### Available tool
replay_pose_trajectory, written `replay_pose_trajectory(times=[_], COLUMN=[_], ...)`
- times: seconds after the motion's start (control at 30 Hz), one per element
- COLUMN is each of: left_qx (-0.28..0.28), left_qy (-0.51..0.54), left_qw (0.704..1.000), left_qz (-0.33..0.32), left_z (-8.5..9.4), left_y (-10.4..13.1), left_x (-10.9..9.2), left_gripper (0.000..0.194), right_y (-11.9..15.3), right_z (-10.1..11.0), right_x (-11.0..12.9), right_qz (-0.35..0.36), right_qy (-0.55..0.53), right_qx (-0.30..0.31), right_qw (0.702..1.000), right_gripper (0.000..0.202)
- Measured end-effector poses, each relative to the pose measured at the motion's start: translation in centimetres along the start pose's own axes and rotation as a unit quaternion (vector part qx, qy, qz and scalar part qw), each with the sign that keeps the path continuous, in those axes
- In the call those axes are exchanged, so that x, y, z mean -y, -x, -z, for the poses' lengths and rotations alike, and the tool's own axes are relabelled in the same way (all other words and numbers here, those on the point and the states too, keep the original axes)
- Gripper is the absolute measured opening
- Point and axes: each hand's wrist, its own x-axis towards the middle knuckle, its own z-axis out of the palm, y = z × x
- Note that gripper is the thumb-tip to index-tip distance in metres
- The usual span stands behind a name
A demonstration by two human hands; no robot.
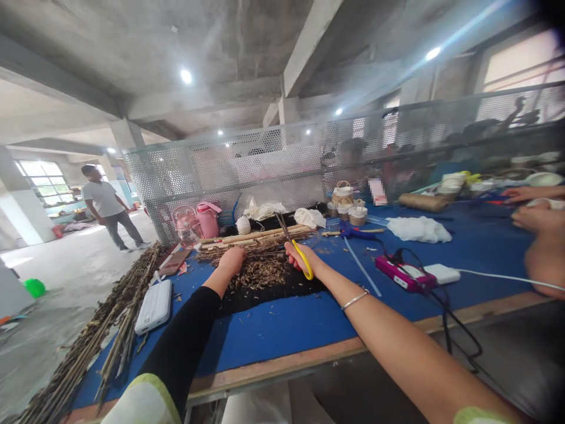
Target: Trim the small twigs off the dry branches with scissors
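- scissors (298, 250) with yellow handles sit in the right hand (312, 259), whose fingers are clamped around the grips; the blades point up and away from the body, leaning a little left. whether the blade tips are parted is too small to tell.
- left hand (232, 259) is low over the near edge of the dried stems (260, 243), fingers curled downward; i cannot tell whether they are pinched on a stem or only resting there.
- dried stems lie across the far part of the work area, long axis running roughly left to right, so the scissors stand about crosswise to them.
- from the right fingers, most of the stems lie to the left; the left hand is at their left part, with the heap between the two hands.
- loose dried pieces (260, 274) spread in that gap and toward the body, on a black cloth (247, 301) laid over the blue table (282, 341).
- beside the left forearm lies a white power bank (153, 306), and beyond it a long bundle of stalks (99, 318) slants along the table's left side.
- well apart on the right are a magenta device (399, 274) and a co-worker's hands (536, 209).
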Motion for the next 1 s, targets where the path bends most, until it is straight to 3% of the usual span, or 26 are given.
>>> replay_pose_trajectory(times=[0.1,0.17,0.23,0.3,0.43,0.57,0.63,0.73,0.9,1.0], left_qx=[-0.032,-0.083,-0.156,-0.179,-0.130,-0.039,-0.018,0.007,0.010,0.018], left_qy=[-0.004,0.027,0.101,0.198,0.390,0.579,0.620,0.636,0.608,0.652], left_qw=[0.999,0.996,0.982,0.962,0.909,0.808,0.778,0.766,0.791,0.755], left_qz=[0.007,0.017,0.022,0.052,0.068,0.103,0.102,0.089,0.075,0.064], left_z=[0.8,1.2,1.3,1.2,1.1,2.1,2.3,1.6,-0.2,-0.4], left_y=[0.7,1.7,3.2,4.8,6.7,5.9,5.4,5.4,6.6,7.1], left_x=[0.2,0.2,-0.1,-0.8,-3.5,-6.3,-7.1,-7.5,-7.6,-7.8], left_gripper=[0.026,0.030,0.031,0.027,0.019,0.009,0.009,0.012,0.013,0.015], right_y=[0.1,0.2,0.4,0.5,0.1,-0.9,-1.3,-1.3,0.2,1.3], right_z=[0.0,0.1,0.1,0.1,-0.2,-1.0,-1.7,-3.1,-4.6,-4.8], right_x=[0.1,0.1,0.3,0.7,3.1,6.5,7.4,7.0,4.5,4.3], right_qz=[0.002,0.005,0.004,0.005,0.042,0.084,0.110,0.089,0.045,0.042], right_qy=[0.001,0.005,0.007,0.010,0.028,0.000,-0.009,-0.055,-0.133,-0.137], right_qx=[0.002,0.002,0.001,-0.008,-0.066,-0.018,-0.027,-0.046,-0.016,0.013], right_qw=[1.000,1.000,1.000,1.000,0.997,0.996,0.994,0.993,0.990,0.990], right_gripper=[0.055,0.054,0.053,0.051,0.042,0.036,0.031,0.026,0.027,0.026])
